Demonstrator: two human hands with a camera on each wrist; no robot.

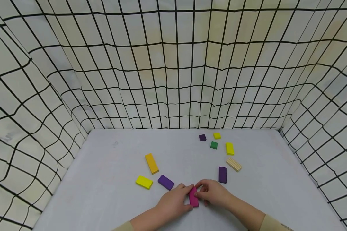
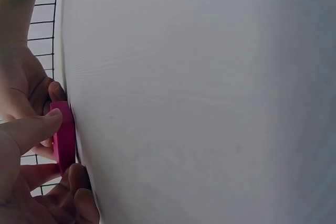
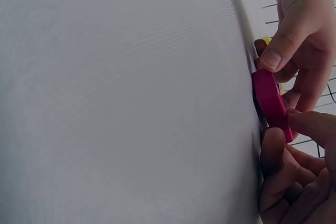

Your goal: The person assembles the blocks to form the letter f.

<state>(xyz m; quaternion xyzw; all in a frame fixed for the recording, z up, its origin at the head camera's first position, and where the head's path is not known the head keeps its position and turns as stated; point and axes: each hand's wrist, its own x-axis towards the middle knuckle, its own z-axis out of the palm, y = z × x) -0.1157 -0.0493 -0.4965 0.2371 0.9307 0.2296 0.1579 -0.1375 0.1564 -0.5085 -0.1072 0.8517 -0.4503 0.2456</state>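
Observation:
A pink rectangular block (image 1: 193, 197) lies flat on the white table near its front middle, with both hands at it. My left hand (image 1: 175, 200) grips it from the left, thumb at the near end and fingers by the far end. My right hand (image 1: 215, 193) holds it from the right with curled fingers, the thumb against its side. In the left wrist view the pink block (image 2: 64, 137) sits between the hands' fingertips. The right wrist view shows the left thumb on one end of the pink block (image 3: 271, 103) and right fingertips towards the other.
Left of the hands lie a purple block (image 1: 166, 182), a yellow block (image 1: 144, 182) and an orange block (image 1: 152, 163). Rightward are a dark purple block (image 1: 222, 175), a ridged wooden block (image 1: 234, 164), a yellow block (image 1: 229, 149) and small cubes (image 1: 214, 145). Black netting (image 1: 177, 69) surrounds the table.

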